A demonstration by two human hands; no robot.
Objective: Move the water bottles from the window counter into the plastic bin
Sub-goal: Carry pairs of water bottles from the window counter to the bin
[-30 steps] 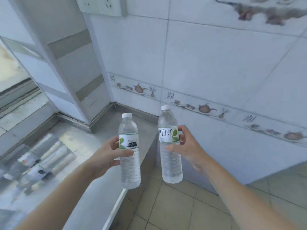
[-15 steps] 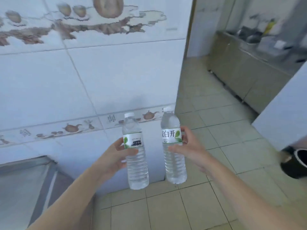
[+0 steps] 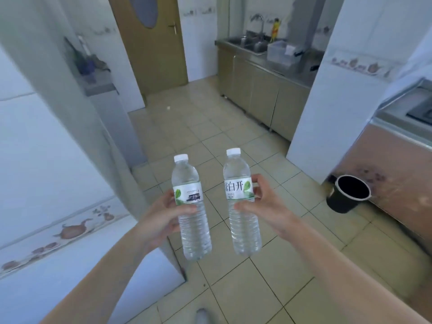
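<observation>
I hold two clear water bottles upright in front of me, each with a white cap and a white-green label. My left hand [image 3: 161,220] grips the left bottle [image 3: 190,206] around its middle. My right hand [image 3: 264,206] grips the right bottle [image 3: 242,202] at its label. The bottles stand side by side, a small gap between them, above the tiled floor. A clear plastic bin [image 3: 281,53] sits far ahead on the steel counter beside the sink. The window counter is out of view.
A white tiled wall corner [image 3: 100,141] juts out close on my left. A black bucket [image 3: 347,194] stands on the floor at right against a brown cabinet [image 3: 397,174]. A white pillar [image 3: 332,97] stands between it and the sink counter [image 3: 261,66]. A wooden door [image 3: 152,43] lies ahead.
My view has swung right from the window counter and tiled wall to the kitchen floor and sink. Both hands keep their bottles, held in the same pose.
</observation>
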